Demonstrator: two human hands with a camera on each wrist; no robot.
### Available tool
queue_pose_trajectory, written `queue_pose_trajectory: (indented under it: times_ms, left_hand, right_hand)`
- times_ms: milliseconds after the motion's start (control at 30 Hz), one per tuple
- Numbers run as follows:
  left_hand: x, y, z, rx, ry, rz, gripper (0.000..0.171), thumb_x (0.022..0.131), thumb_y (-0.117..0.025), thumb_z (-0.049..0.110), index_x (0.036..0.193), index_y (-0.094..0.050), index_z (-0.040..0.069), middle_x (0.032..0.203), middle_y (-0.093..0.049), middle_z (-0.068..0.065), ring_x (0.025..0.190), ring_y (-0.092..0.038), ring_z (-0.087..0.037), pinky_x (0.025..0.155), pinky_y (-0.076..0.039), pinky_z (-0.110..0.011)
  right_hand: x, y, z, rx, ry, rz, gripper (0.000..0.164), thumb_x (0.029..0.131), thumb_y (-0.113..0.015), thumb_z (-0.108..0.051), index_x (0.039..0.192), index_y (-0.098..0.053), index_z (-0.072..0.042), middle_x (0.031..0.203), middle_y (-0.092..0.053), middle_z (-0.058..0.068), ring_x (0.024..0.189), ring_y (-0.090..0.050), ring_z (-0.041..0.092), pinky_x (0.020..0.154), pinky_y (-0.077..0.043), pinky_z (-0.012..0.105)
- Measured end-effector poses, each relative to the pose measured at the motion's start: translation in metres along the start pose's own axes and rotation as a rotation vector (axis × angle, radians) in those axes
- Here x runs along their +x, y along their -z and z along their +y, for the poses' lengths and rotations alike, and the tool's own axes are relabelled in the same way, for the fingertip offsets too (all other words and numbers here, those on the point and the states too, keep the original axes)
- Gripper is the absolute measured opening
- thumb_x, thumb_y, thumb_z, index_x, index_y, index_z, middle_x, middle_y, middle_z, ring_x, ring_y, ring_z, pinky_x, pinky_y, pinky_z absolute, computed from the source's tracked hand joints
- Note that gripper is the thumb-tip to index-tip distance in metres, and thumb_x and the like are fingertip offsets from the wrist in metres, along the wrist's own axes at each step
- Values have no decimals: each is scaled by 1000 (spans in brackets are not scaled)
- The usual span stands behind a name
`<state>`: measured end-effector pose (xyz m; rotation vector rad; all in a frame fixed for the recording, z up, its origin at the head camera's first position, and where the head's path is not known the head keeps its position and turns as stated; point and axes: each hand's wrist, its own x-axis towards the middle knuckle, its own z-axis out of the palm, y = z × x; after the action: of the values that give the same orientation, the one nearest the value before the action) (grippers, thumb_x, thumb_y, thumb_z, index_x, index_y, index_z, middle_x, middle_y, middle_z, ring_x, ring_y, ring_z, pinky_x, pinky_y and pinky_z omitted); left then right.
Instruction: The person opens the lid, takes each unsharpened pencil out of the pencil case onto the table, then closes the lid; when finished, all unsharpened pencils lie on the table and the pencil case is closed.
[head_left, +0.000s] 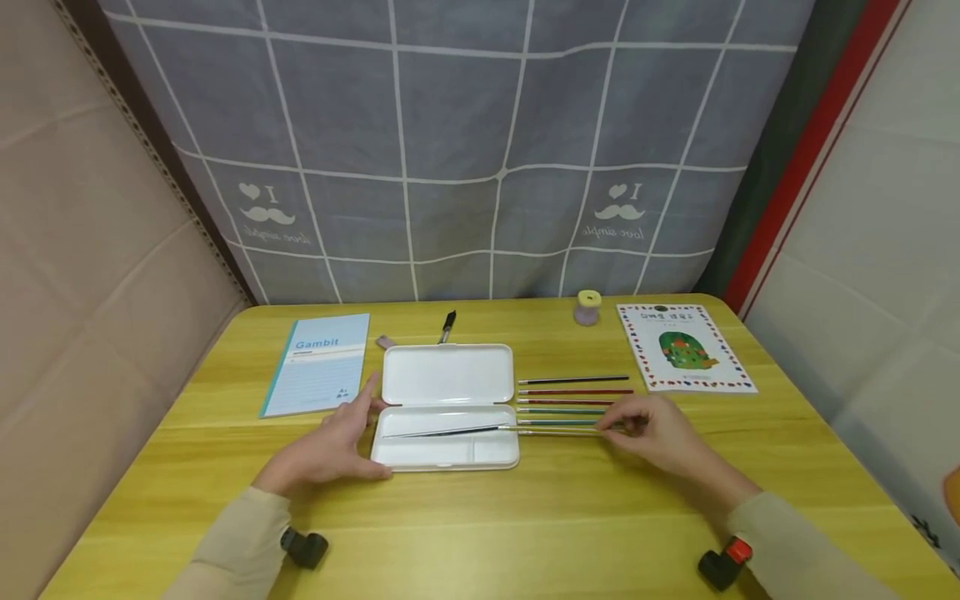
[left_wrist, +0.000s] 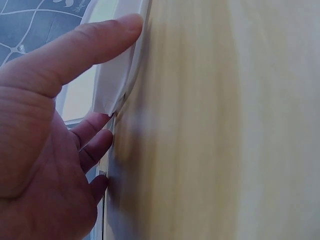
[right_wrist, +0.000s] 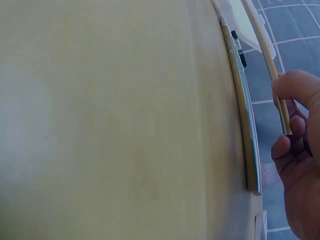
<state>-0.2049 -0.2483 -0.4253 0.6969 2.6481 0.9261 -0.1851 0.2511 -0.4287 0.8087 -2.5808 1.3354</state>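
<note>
A white paint box point(head_left: 447, 375) lies unfolded, its tray towards me. My left hand point(head_left: 345, 442) spans the tray's left end, thumb at the front edge, fingers by the hinge; in the left wrist view the thumb point(left_wrist: 100, 42) presses the white rim point(left_wrist: 131, 75). My right hand point(head_left: 652, 425) pinches a yellow-handled paintbrush point(head_left: 555, 428) near its handle end, tip pointing left over the tray's right rim. In the right wrist view that brush point(right_wrist: 265, 47) is raised off the table. A thin dark stick point(head_left: 457, 432) slants across the tray, its far tip paler.
Several paintbrushes point(head_left: 576, 392) lie in parallel right of the box. A blue notebook point(head_left: 318, 367) lies left, a picture book point(head_left: 686, 350) right. Behind stand a yellow-and-purple spool point(head_left: 587, 308) and a black pen point(head_left: 447, 327), with a small mauve block point(head_left: 386, 342) beside the lid.
</note>
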Motion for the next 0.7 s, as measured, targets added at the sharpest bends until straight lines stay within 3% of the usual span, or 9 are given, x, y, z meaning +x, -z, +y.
queue_pose_trajectory:
  times_ms: [500, 700]
  left_hand:
    - [2, 0, 3, 4, 7, -4, 142, 76, -92, 49, 165, 6, 0, 147, -49, -8, 131, -45, -32, 109, -35, -60]
    - [1, 0, 3, -1, 9, -7, 141, 76, -93, 48, 165, 6, 0, 147, -48, -8, 131, -44, -32, 109, -34, -60]
  right_hand:
    - [-26, 14, 10, -35, -105, -12, 19, 85, -83, 0, 92, -83, -17, 83, -69, -9, 64, -53, 5, 54, -45, 24]
    - [-26, 15, 11, -88, -84, -49, 19, 85, -84, -2, 92, -82, -19, 82, -67, -10, 66, -53, 4, 56, -46, 23]
